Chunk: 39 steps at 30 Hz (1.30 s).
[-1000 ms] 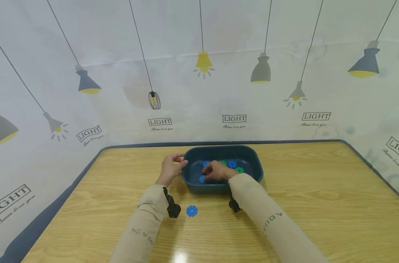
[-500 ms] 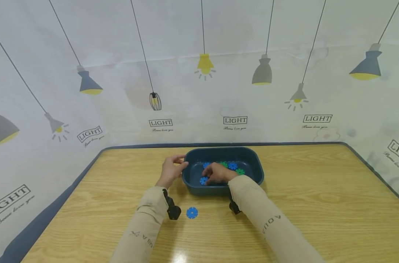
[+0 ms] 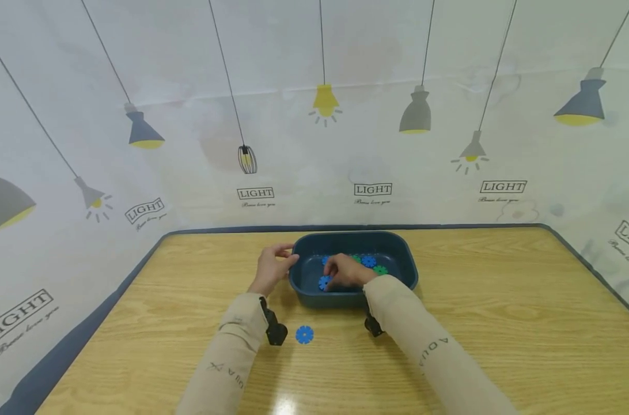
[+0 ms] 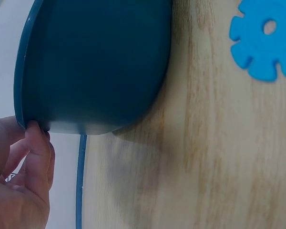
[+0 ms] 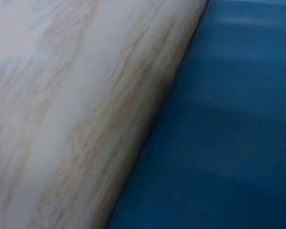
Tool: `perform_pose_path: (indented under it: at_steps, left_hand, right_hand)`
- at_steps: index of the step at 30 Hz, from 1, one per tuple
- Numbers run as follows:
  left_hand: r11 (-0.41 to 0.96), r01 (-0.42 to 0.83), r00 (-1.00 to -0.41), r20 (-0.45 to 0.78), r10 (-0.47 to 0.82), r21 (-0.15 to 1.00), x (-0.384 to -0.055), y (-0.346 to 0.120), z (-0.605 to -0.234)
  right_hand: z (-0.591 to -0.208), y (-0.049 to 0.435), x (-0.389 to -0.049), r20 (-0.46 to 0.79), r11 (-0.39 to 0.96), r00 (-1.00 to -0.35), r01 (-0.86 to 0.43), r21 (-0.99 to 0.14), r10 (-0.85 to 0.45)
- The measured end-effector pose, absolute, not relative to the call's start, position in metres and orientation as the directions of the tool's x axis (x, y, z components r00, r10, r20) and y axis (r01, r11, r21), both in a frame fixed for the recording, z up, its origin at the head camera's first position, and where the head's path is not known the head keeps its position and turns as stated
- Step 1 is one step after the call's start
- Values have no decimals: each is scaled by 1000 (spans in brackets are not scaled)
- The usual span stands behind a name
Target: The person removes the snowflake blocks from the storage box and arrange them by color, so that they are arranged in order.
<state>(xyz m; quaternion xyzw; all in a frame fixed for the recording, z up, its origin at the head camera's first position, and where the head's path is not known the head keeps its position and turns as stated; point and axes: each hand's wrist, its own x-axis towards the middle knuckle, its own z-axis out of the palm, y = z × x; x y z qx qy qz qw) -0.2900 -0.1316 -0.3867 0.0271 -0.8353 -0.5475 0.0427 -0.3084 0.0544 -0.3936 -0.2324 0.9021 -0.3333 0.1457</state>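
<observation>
A dark blue-green plastic basin (image 3: 327,300) stands on the wooden table. My left hand (image 3: 270,270) holds its left rim between thumb and fingers; the left wrist view shows the fingertips on the basin wall (image 4: 95,62) near the top edge. My right hand (image 3: 347,271) reaches down inside, its thumb and fingers curled at the edges of a blue notched snowflake disc (image 3: 323,283) near the front left corner. Another blue disc (image 3: 304,334) lies flat on the table in front. In the right wrist view the hand is out of sight.
Inside the basin lie more snowflake discs, including a blue disc (image 3: 368,261) and a green disc (image 3: 380,270); part of them is hidden behind the right hand. A printed cloth (image 3: 314,207) with lamp pictures rises behind the table (image 3: 480,323).
The right thumb and fingers have drawn closer about the blue disc in the basin. The left hand keeps its hold on the rim. The whole view has shifted slightly.
</observation>
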Motion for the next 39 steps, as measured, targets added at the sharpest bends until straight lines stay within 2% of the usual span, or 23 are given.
perform_pose_path:
  at_steps: [7,12,22,28,39]
  left_hand:
    - [395,8,-994,49,-93,918,-290,-132,-387]
    - [389,9,-995,48,-90,921,-290,-133,-386]
    - [372,14,-996,46,-77,928,-291,-134,-386]
    - [370,15,-996,46,-76,929,-289,-134,-385]
    - [384,19,-996,51,-73,923,-292,-134,-388]
  right_hand:
    - [-391,62,-308,-65,573,-814,-347,-743,-577]
    - [-387,62,-306,-40,525,-828,-317,-790,-560]
    - [-379,64,-295,-6,508,-869,-284,-813,-496]
    - [-374,70,-285,-27,490,-897,-216,-845,-442]
    - [-368,91,-266,-5,411,-887,-209,-887,-461]
